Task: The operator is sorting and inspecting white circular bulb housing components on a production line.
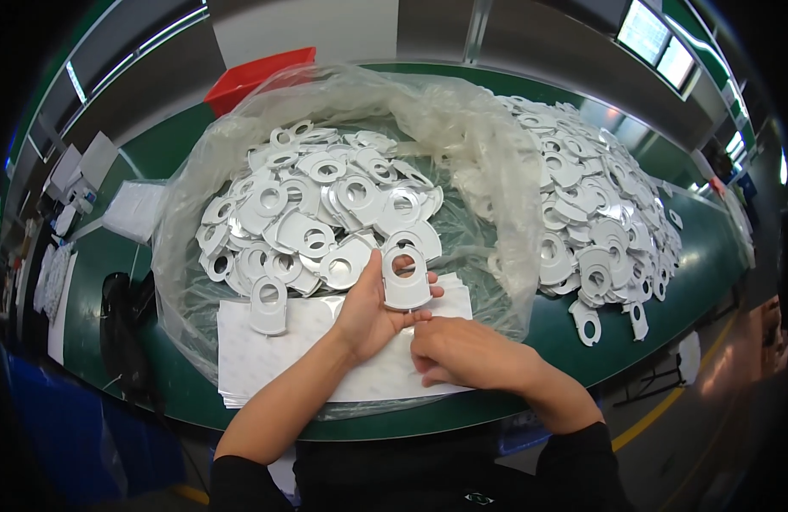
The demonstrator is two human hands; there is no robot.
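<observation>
My left hand is closed around a white plastic piece with a rounded top and a large round hole, held upright. Just below and to its right, my right hand is curled with the fingers bent inward, over a stack of white sheets. Whatever its fingertips may pinch is hidden. One like piece lies at the top left of the stack. Behind it rises a heap of the same pieces, inside a spread clear plastic bag.
A larger heap of similar pieces covers the right of the green table. At the back left stands a red bin. A folded clear bag and a black item lie at the left.
</observation>
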